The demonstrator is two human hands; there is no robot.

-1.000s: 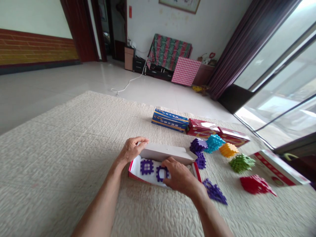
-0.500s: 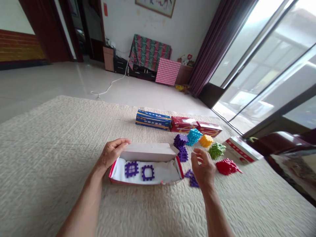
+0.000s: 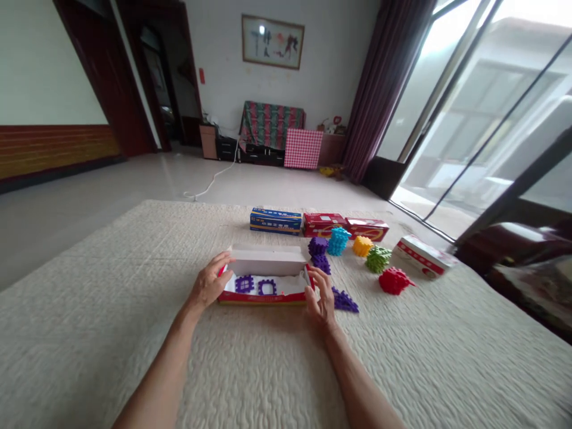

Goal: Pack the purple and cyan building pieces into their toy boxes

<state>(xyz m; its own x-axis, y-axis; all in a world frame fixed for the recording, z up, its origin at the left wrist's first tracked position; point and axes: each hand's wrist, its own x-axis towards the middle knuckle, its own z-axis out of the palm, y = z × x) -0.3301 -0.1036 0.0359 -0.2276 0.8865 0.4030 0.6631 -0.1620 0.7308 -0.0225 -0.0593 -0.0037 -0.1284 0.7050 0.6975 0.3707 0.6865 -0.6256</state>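
Note:
An open cardboard box (image 3: 263,298) with red sides sits on the quilted mat, its white flap raised at the back. White lining covers its bottom, and two purple plastic building pieces lie inside: a window-like square (image 3: 244,285) and a hollow square frame (image 3: 260,288). My left hand (image 3: 210,281) is closed on the box's left end, thumb over the rim. At the opposite end my right hand (image 3: 322,293) grips the box's right wall. Flat purple pieces (image 3: 345,300) lie just right of that hand, and a purple stack (image 3: 318,246) stands behind it.
Stacks of light blue (image 3: 338,241), yellow (image 3: 362,245), green (image 3: 379,260) and red pieces (image 3: 395,281) stand to the right. Behind are a blue box (image 3: 275,224) and two red boxes (image 3: 324,226). A white-and-red box (image 3: 422,257) lies far right.
My right hand has come left from beside the purple pieces onto the box's right end. My left hand remains at the left end. The view has tilted upward.

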